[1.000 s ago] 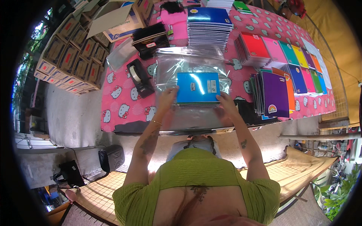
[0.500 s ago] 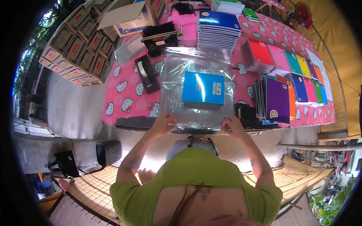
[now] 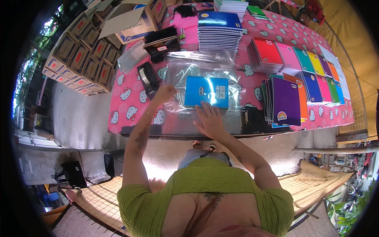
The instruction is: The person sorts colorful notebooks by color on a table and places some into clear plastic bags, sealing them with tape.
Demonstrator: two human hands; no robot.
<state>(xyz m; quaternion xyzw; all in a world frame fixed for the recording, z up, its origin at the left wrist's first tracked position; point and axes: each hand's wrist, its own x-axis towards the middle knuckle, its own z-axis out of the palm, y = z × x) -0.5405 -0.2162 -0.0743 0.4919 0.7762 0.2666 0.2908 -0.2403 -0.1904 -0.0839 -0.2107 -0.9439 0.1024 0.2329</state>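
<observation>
Head view: a blue spiral notebook lies flat near the middle of the tabletop's front edge, amid clear plastic; whether it is inside or on top, I cannot tell. The right hand lies open, fingers spread, at the notebook's near edge. The left hand is by the plastic's left side, its fingers bent; whether they pinch it is unclear. The step in hand looks like arranging plastic around the notebook; the next move seems to call for a steady notebook and a fingertip hold on the plastic. A black tape dispenser sits toward the left edge, a tall stack of notebooks toward the far edge, purple-topped notebooks toward the front-right corner.
</observation>
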